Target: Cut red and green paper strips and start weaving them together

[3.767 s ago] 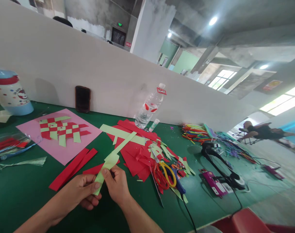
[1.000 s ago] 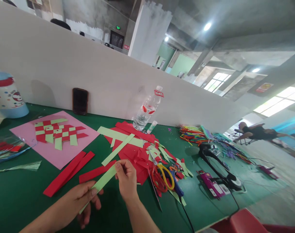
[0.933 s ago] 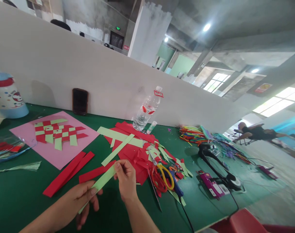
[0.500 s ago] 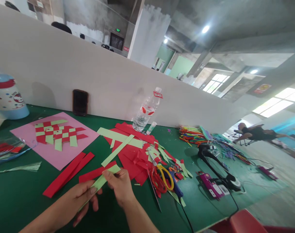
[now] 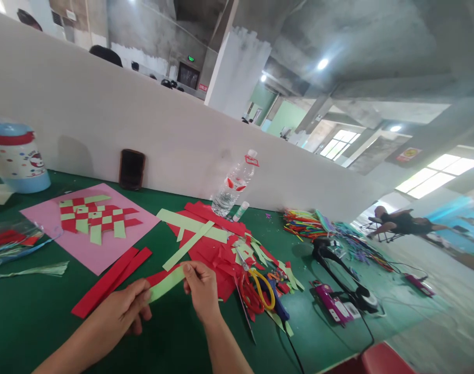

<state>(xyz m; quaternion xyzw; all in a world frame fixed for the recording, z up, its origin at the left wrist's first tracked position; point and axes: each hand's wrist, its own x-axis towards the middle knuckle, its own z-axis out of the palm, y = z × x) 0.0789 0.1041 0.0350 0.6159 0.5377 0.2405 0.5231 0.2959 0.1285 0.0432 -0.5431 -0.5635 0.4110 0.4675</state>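
Observation:
A light green paper strip (image 5: 166,283) is stretched between both my hands just above the green table (image 5: 34,317). My left hand (image 5: 122,309) pinches its lower left end. My right hand (image 5: 201,291) pinches its upper right end with thumb and fingers. Under and beyond the strip lie red paper strips (image 5: 111,280) and a heap of red and green paper pieces (image 5: 213,244). A woven red and green patch (image 5: 93,218) rests on a pink sheet (image 5: 104,249) at the left.
Scissors with red and yellow handles (image 5: 256,291) lie right of my right hand. A water bottle (image 5: 234,184) and a glue stick (image 5: 240,210) stand by the white partition (image 5: 143,119). A phone (image 5: 131,169) leans there. A glue gun (image 5: 338,259) with cable lies at right.
My hands slid along the green strip: my left hand now grips its very end and my right hand is back at the far end. The view tipped slightly.

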